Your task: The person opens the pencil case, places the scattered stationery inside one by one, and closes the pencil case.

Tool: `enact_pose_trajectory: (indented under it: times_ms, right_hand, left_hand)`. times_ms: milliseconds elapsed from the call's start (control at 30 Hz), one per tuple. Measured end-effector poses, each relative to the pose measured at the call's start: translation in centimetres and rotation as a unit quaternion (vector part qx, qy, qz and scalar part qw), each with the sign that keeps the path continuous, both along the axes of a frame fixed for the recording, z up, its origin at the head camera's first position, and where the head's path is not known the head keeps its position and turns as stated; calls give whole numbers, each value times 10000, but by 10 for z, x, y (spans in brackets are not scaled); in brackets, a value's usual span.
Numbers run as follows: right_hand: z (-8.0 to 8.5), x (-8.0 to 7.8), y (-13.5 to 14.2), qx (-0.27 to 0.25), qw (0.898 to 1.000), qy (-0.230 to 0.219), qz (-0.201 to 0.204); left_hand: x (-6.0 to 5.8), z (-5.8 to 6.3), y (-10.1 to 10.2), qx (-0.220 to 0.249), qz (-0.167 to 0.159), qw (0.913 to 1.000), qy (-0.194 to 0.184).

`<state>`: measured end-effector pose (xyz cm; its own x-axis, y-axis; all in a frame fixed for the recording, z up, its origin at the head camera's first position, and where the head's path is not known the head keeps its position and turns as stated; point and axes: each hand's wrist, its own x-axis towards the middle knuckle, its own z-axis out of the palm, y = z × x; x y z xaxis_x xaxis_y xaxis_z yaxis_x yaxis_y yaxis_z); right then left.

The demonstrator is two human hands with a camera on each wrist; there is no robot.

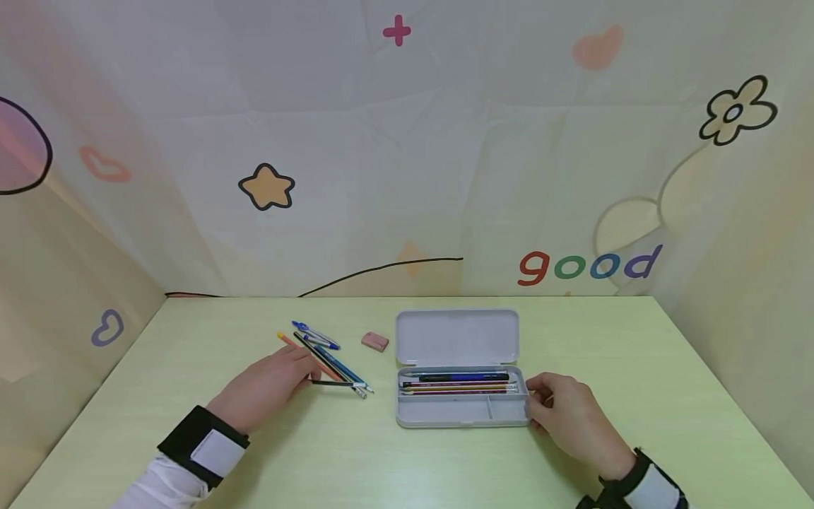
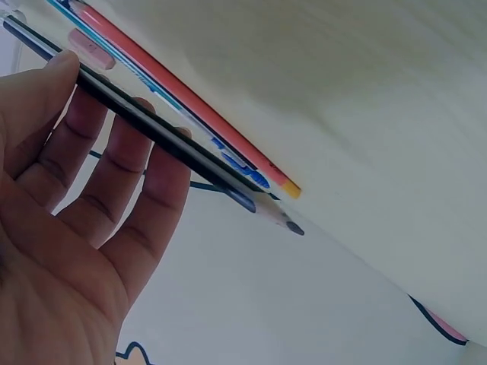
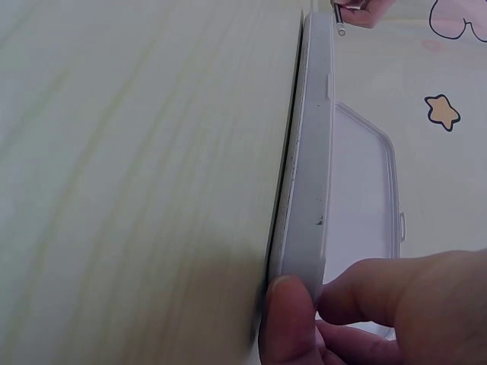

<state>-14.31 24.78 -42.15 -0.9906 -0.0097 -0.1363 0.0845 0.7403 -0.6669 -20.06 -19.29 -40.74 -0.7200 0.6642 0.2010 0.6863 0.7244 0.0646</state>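
Observation:
My left hand (image 1: pixel 273 382) pinches a black pencil (image 2: pixel 160 129) between thumb and fingers, at the left side of a small pile. In the head view its pale end points right, over the other pencils. That pile holds an orange pencil (image 2: pixel 190 99) with a yellow end, blue pencils (image 1: pixel 346 369), a dark pencil and blue-and-clear pens (image 1: pixel 316 334). At the right end of an open grey pencil case (image 1: pixel 445 417), my right hand (image 1: pixel 572 417) grips the side wall with thumb and fingers. Several pencils (image 1: pixel 458 387) lie lengthwise in the case's back compartment.
A pink eraser (image 1: pixel 375 342) lies between the pile and the case. The case's lid (image 1: pixel 456 338) is folded back on the pale wooden table (image 1: pixel 356 466). Behind the table hangs a printed cloth (image 1: pixel 356 155).

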Motion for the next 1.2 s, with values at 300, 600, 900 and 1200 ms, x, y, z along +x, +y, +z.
enact_pose_trajectory:
  times_ms: [300,600,900,1200]
  right_hand:
    - [1,0,0,-14,10000,8,-8]
    - [0,1,-1,-10,10000,76,-55]
    - [-2,0,-1,27,10000,69,-56]
    - [-2,1,-1,38,10000,31,-78]
  left_hand:
    - [4,7,17,104,-154,9997,187]
    - [6,9,34,179,-162,9995,217]
    - [6,12,49,267,-304,9988,282]
    - [3,11,66,250,-531,9969,519]
